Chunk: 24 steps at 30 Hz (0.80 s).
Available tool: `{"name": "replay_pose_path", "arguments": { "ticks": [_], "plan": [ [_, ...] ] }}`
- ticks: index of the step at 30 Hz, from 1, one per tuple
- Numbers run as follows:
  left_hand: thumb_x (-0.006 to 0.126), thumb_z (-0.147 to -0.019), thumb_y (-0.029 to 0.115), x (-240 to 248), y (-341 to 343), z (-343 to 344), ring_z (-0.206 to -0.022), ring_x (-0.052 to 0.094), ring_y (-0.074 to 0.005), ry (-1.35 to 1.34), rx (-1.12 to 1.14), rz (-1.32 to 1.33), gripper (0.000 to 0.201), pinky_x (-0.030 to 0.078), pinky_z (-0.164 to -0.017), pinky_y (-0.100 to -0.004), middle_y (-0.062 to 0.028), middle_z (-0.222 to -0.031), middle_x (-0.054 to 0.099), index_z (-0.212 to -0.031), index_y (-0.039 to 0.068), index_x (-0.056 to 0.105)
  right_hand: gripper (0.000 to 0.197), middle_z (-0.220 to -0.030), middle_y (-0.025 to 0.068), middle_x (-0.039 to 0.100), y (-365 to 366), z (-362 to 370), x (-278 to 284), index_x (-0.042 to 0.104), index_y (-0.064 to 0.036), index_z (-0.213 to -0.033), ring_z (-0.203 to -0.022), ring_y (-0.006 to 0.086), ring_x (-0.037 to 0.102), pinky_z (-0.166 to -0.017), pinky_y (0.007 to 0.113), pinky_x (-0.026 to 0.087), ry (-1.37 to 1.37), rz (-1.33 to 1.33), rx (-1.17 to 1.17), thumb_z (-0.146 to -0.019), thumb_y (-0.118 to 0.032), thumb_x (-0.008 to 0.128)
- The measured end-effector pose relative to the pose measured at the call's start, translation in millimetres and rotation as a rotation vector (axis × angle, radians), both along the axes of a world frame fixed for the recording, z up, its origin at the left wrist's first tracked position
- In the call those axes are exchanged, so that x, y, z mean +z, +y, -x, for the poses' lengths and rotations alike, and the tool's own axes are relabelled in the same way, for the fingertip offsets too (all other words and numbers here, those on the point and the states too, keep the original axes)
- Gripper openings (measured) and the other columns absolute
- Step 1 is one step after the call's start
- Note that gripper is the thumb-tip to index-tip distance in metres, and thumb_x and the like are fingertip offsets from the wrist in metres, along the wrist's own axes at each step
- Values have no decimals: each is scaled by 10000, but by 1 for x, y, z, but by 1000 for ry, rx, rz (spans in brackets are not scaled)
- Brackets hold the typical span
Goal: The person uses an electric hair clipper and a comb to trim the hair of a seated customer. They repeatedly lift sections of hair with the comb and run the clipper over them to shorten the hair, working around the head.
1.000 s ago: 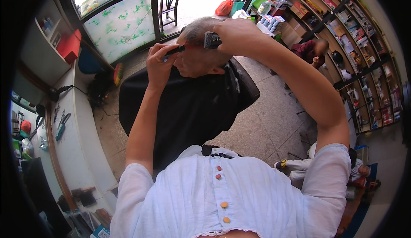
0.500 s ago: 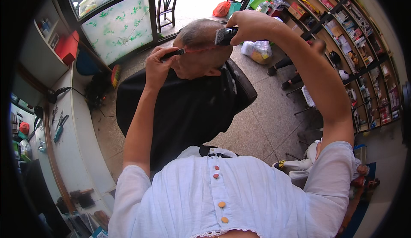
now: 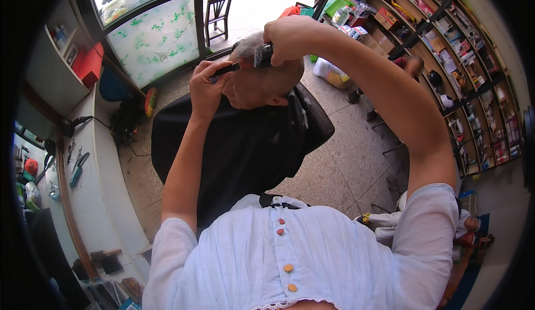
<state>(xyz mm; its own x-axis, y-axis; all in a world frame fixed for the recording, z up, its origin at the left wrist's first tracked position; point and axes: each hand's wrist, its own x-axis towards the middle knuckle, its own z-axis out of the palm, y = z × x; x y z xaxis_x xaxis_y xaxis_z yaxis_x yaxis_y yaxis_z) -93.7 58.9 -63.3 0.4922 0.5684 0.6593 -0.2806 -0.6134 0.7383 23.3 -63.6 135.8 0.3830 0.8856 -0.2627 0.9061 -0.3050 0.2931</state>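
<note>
A seated person's head, with short grey hair, is in front of me at the top middle. A black cape covers the person's body. My left hand pinches the dark end of a thin comb at the front of the head; most of its length is hidden. My right hand is wrapped round a black hair clipper, its head against the hair on top, close to the comb. Cut hair clings to the clipper's blade end and the cape's right edge.
A white counter with scissors runs along the left. Shelves full of goods curve along the right. A wooden chair stands beyond the doorway. Other people sit at the right, one in light trousers.
My right hand has moved the clipper left across the top of the head, toward the comb. The head has dipped slightly lower. My left hand has hardly moved.
</note>
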Motion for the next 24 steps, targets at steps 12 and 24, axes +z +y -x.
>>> {"name": "replay_pose_path", "arguments": {
  "ticks": [12,24],
  "plan": [
    [739,-789,35,-3,4,4,-805,589,-86,103,-139,207,230,474,-727,-220,-12,-880,626,-1018,21,717,534,-739,115,663,-16,-41,30,656,-11,-1134,-585,188,648,-539,294,530,190,7,-103,-630,-166,744],
    [731,-798,14,2,2,-3,-833,601,-77,38,-19,161,240,485,-738,-203,-12,-932,625,-1038,15,710,395,-660,126,654,19,-22,21,693,34,-939,-498,222,627,-466,320,505,128,91,-34,-665,-242,762]
  ]
}}
